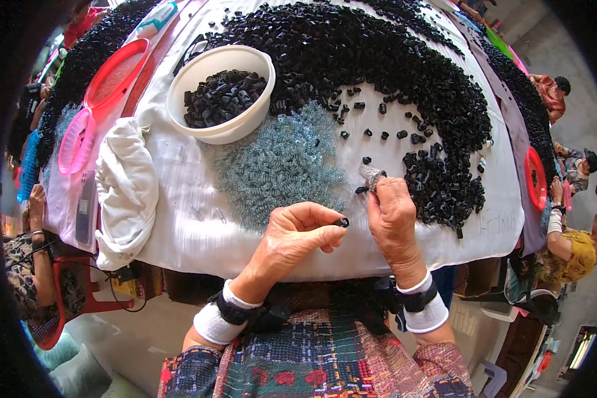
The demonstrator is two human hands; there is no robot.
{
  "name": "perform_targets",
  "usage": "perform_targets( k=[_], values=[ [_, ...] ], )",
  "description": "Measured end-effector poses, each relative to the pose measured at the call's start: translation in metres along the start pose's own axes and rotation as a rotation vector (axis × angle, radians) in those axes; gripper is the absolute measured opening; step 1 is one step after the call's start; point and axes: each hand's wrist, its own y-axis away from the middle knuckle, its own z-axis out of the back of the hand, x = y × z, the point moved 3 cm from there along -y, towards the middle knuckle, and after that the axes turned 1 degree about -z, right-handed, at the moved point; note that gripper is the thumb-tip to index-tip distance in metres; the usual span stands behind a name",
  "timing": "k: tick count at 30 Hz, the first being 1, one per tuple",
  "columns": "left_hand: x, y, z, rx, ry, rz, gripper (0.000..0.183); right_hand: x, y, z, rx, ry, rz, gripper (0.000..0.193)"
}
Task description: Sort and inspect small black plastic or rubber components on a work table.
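Note:
My left hand [297,232] pinches a small black plastic piece [341,222] between thumb and forefinger. Close beside it, my right hand [395,215] is closed, with a grey wrapping [371,174] on a fingertip. Another small dark piece [361,190] shows at those fingertips; its exact shape is too small to tell. Just beyond my left hand lies a heap of small bluish-silver springs [282,169]. A broad pile of black plastic pieces [378,46] curves behind the springs and down the right side, near my right hand.
A white bowl [179,93] holding black pieces stands behind the springs. Left of it are a bundled white cloth [126,192], a pink basket [77,140] and a red tray [116,74]. White cloth [199,245] covers the table. Other people sit along both sides, one in yellow [574,259].

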Motion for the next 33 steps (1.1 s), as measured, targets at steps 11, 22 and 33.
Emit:
perform_targets(
  k=[11,22,33],
  values=[
    [-0.002,0.001,-0.002,-0.013,-0.003,0.001,0.015,-0.012,0.008,-0.006,0.059,0.020,-0.120,0.027],
    [0.001,0.000,-0.003,-0.042,-0.015,-0.015,0.015,-0.011,0.005,-0.004,0.038,0.041,-0.036,0.023],
    [-0.001,0.002,-0.013,-0.047,-0.042,-0.053,0.020,0.025,0.018,0.034,-0.071,-0.583,-0.276,0.020]
  ],
)
